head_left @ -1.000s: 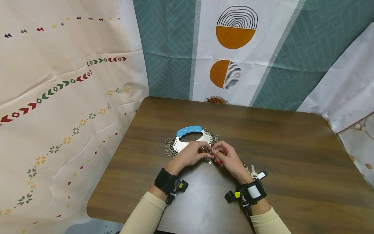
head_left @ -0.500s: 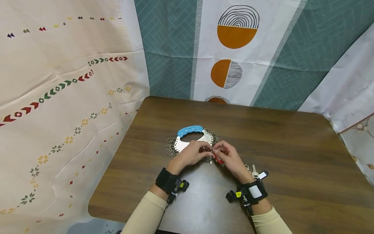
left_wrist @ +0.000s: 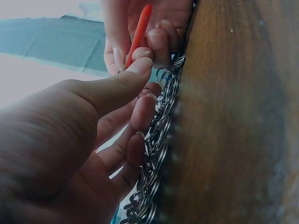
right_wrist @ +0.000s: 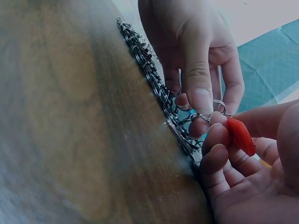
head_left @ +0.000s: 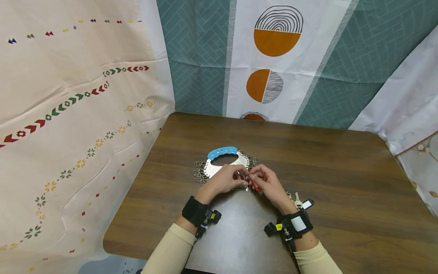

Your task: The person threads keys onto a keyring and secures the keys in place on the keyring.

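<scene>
A white plate with a blue handle lies on the table, its curved edge hung with metal key rings. My left hand is over its right side, thumb and fingertips pinching a small ring and chain. In the right wrist view the split ring shows beside the left thumb. My right hand holds a red key tag in its fingers, right at that ring. A silver key hangs below the fingertips. Both hands hide part of the plate's lower right edge.
More keys and a black tag with a white label lie by the right wrist on the brown wooden table. Patterned cloths hang behind the table and at its left and right. Each wrist wears a camera on a black strap.
The fingertips have shifted only slightly around the ring and red key tag. Both hands keep their hold, and the plate has stayed in place.
</scene>
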`<state>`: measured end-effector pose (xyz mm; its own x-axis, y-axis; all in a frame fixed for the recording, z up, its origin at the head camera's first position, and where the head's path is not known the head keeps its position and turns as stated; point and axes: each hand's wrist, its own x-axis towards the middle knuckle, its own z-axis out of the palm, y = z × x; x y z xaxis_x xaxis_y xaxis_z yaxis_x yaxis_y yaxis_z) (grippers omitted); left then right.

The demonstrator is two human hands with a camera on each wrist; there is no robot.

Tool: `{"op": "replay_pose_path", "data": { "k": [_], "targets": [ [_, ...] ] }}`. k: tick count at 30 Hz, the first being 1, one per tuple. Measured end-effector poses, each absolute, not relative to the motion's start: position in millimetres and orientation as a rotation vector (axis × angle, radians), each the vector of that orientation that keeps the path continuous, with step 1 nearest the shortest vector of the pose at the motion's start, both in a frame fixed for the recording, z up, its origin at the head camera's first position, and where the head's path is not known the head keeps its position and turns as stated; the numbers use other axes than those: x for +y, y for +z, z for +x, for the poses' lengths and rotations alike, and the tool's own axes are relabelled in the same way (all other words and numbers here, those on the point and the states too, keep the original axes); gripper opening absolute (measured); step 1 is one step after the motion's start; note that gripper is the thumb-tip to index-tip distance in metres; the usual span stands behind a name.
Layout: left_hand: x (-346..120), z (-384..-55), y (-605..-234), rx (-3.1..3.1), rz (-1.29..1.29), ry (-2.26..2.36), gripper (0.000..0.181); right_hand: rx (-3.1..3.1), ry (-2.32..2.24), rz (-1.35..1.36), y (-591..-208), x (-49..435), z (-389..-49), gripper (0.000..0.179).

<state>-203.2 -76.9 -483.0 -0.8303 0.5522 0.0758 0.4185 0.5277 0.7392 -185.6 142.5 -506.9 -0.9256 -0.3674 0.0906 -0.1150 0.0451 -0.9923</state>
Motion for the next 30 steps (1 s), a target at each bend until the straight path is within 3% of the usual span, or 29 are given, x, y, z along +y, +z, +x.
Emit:
{"op": "replay_pose_path", "data": {
  "k": [30],
  "targets": [
    [-78.5, -203.4, -483.7, 2.635, 0.871, 1.182, 0.022, 2.141, -1.959, -0.476, -504.3, 141.5, -184.2, 0.015]
  ]
}}
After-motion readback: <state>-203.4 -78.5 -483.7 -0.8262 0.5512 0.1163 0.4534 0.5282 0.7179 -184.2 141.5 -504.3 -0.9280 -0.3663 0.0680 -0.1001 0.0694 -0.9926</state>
